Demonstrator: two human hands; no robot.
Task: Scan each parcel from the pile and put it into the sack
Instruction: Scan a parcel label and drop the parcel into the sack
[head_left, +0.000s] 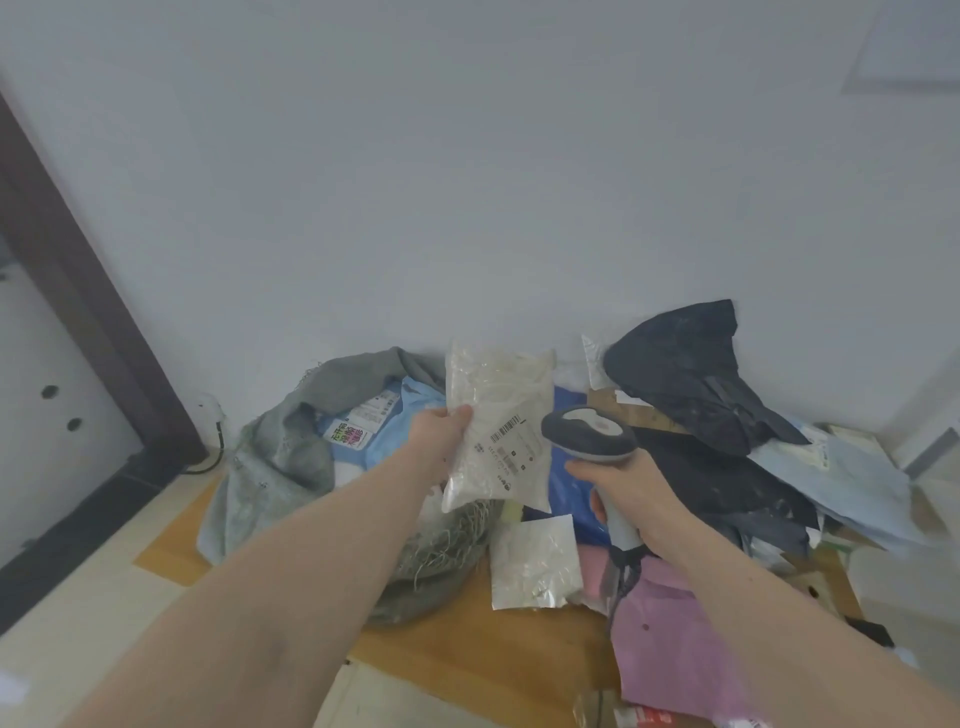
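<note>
A clear parcel (496, 426) was held upright by the left hand (439, 434), fingers pinching its edge, above the open sack (280, 457). The scanner (589, 434) was gripped in the right hand (631, 486). The label was best kept flat and facing the scanner.

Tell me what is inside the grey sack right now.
Inside the grey sack lies a light blue parcel with a white label and a coloured sticker. The held clear parcel and the left hand cover its right part; anything deeper is hidden.
</note>
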